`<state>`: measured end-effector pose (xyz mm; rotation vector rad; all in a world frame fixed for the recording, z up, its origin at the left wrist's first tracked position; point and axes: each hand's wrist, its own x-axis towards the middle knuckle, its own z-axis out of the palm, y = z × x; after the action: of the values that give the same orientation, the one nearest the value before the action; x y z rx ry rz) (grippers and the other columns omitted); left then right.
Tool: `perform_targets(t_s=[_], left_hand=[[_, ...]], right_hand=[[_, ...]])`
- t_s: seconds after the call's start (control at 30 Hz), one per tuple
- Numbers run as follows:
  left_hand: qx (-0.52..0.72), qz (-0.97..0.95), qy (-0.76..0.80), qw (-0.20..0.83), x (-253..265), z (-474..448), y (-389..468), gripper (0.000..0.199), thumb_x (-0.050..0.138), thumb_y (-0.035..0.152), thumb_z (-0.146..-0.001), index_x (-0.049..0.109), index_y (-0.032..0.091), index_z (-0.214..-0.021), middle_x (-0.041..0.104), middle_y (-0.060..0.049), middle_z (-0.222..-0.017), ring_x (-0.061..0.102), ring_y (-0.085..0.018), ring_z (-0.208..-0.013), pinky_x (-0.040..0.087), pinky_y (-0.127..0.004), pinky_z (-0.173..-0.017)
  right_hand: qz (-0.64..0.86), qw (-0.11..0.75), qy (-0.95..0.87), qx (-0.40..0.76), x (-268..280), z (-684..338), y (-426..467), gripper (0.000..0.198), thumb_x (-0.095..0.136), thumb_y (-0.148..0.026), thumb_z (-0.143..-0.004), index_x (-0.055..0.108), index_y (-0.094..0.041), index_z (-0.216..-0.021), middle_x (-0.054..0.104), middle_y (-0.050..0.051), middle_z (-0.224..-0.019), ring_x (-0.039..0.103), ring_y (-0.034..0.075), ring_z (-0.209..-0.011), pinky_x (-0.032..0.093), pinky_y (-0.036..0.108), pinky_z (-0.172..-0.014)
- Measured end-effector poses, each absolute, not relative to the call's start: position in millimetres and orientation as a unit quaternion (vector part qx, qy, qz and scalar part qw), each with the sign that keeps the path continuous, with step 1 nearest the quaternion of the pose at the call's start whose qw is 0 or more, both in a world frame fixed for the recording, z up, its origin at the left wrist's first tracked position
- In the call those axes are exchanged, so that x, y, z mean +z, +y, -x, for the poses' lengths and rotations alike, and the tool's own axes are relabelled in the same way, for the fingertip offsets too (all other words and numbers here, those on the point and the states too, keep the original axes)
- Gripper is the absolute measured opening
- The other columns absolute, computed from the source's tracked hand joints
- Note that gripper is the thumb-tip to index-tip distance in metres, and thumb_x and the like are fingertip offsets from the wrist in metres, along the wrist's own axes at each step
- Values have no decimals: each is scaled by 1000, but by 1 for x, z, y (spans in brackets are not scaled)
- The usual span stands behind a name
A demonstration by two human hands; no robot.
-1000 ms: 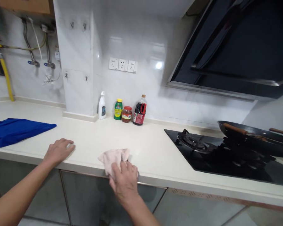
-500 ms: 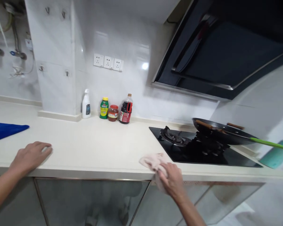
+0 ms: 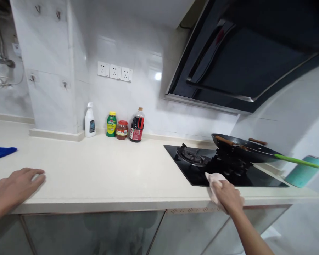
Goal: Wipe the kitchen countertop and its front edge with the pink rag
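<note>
Bunched in my right hand (image 3: 228, 196) is a pale cloth (image 3: 215, 182). That hand is at the front edge of the white countertop (image 3: 108, 177), and the cloth reaches onto the near edge of the black gas stove (image 3: 195, 179). Part of the cloth hangs below the hand over the counter's front. On the left, my left hand (image 3: 18, 186) rests on the countertop, fingers loosely stretched and apart, holding nothing. A folded blue cloth (image 3: 1, 152) lies just beyond it.
Along the wall stand a white spray bottle (image 3: 89, 122), a green bottle (image 3: 111, 124), a red-lidded jar (image 3: 121, 130) and a dark sauce bottle (image 3: 137, 127). A wok (image 3: 244, 148) with a green-handled utensil (image 3: 295, 160) sits on the stove, near a teal canister (image 3: 304, 173). A range hood (image 3: 241, 60) overhangs.
My right hand has slid the cloth rightward along the counter's front edge to the stove's front. The view has shifted a little to the right; my left hand stays on the countertop.
</note>
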<state>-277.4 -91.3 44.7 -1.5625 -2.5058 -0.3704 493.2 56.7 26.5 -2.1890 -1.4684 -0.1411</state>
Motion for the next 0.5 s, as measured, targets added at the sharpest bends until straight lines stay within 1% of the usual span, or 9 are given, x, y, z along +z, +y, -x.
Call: perform_targets(t_s=[0.07,0.13,0.2,0.3,0.4,0.5], left_hand=[[-124,518,-842,84,44,278,-91,57,29,49,-94,67,20,-126,61,-11,-140,53,-32,-127,37,-45,-105],[-119,516,-844,84,45,277,-91,57,29,50,-95,66,20,-127,60,-10,-141,53,-32,-127,37,-45,-105],[-110,516,-845,84,46,274,-92,57,28,50,-95,65,21,-128,60,-10,-141,52,-31,-128,38,-44,-104],[-107,519,-844,88,49,266,-95,55,28,46,-97,64,21,-128,60,-9,-141,51,-29,-129,38,-41,-102],[-121,518,-842,91,52,258,-100,51,29,41,-98,66,21,-125,62,-8,-139,53,-27,-127,38,-39,-100],[-138,516,-840,96,53,252,-104,49,29,40,-98,67,23,-123,64,-6,-137,55,-26,-126,39,-38,-100]], right_hand=[[746,209,-628,-69,23,-457,46,59,25,-53,-97,63,-17,-124,62,20,-120,56,39,-110,45,56,-89],[678,195,-704,-86,21,-413,31,53,26,-49,-98,64,-20,-122,61,17,-121,55,36,-110,45,51,-89],[608,186,-767,-87,21,-371,20,48,31,-47,-99,63,-23,-125,60,14,-123,54,33,-110,43,49,-93],[538,171,-824,-50,26,-332,22,45,37,-45,-99,60,-26,-132,59,11,-126,54,30,-112,41,46,-98],[529,138,-837,-9,31,-325,48,49,39,-45,-99,56,-24,-139,57,11,-133,52,28,-122,40,42,-104],[572,75,-816,-26,31,-334,88,55,33,-45,-102,49,-20,-148,53,14,-142,48,28,-133,36,41,-110]])
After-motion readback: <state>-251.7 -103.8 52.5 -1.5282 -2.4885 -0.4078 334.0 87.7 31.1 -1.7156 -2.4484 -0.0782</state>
